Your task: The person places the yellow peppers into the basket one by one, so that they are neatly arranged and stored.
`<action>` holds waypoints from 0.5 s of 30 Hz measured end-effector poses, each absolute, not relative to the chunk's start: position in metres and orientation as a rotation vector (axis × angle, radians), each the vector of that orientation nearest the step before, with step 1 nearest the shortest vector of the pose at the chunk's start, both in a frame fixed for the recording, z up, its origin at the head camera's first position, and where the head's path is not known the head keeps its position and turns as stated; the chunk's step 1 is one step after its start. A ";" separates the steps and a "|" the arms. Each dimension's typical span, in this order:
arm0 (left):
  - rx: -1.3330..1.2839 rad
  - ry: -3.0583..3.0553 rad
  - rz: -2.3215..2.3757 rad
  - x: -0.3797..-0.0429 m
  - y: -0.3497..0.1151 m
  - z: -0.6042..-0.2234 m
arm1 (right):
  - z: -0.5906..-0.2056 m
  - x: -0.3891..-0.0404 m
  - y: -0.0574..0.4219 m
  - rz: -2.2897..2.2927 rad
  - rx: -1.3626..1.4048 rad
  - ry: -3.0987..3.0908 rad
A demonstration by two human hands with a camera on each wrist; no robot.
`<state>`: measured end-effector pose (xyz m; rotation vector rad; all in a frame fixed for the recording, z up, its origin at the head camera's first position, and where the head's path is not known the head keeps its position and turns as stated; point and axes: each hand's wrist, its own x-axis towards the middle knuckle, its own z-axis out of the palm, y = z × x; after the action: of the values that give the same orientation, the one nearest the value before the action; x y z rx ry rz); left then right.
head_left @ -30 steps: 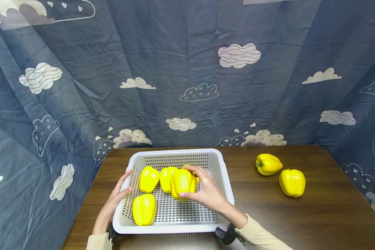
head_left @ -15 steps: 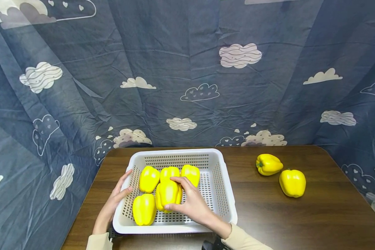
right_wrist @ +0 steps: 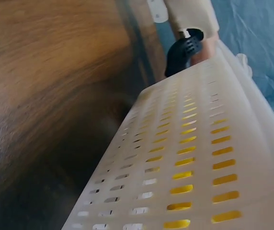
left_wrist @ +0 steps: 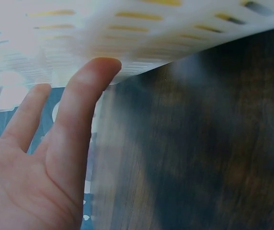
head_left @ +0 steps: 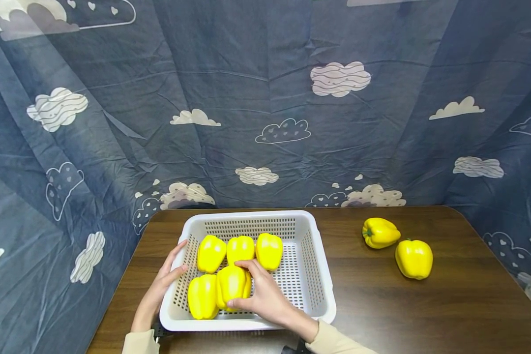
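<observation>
A white perforated plastic basket (head_left: 248,325) holds several yellow bell peppers. Three of them, including the pepper (head_left: 269,251) on the right, make a back row, and another pepper (head_left: 202,296) lies at the front left. Beside that one, my right hand (head_left: 265,297) grips a bell pepper (head_left: 231,286) between thumb and fingers, low inside the basket. My left hand (head_left: 161,282) rests with extended fingers against the basket's left side. In the left wrist view its thumb (left_wrist: 86,96) touches the slotted wall. The right wrist view shows mainly the basket's outer wall (right_wrist: 194,143).
Two more yellow bell peppers, one lying on its side (head_left: 380,233) and one upright (head_left: 414,259), are on the brown wooden table (head_left: 363,305) to the right. A blue cloud-printed curtain (head_left: 265,98) hangs behind the table's back edge.
My right hand has carried its pepper leftward and toward me, down beside the front-left pepper. The back-right pepper has come into full view. My left hand has stayed at the basket.
</observation>
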<state>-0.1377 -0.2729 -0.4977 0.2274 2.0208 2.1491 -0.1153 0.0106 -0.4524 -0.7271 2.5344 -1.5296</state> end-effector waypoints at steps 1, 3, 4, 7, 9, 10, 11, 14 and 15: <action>0.228 2.020 2.150 -0.138 -0.273 -0.498 | -0.453 -0.115 0.010 -1.523 -0.726 2.531; 0.233 2.017 2.150 -0.137 -0.273 -0.497 | -0.454 -0.115 0.010 -1.510 -0.715 2.523; 0.236 2.015 2.150 -0.137 -0.273 -0.497 | -0.455 -0.115 0.010 -1.509 -0.723 2.524; 0.245 2.015 2.149 -0.137 -0.273 -0.497 | -0.458 -0.115 0.010 -1.507 -0.735 2.522; 0.247 2.017 2.148 -0.137 -0.273 -0.498 | -0.459 -0.115 0.010 -1.501 -0.741 2.521; 0.245 2.018 2.147 -0.137 -0.273 -0.498 | -0.459 -0.115 0.010 -1.498 -0.748 2.522; 0.242 2.018 2.147 -0.137 -0.273 -0.498 | -0.459 -0.115 0.010 -1.492 -0.750 2.521; 0.225 2.016 2.146 -0.138 -0.273 -0.498 | -0.460 -0.115 0.010 -1.477 -0.761 2.517; 0.220 2.018 2.145 -0.137 -0.273 -0.498 | -0.460 -0.116 0.010 -1.474 -0.760 2.512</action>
<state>-0.1374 -0.2730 -0.4983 0.2199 2.0178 2.1447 -0.1157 0.0105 -0.4596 -0.7596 2.5125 -1.4736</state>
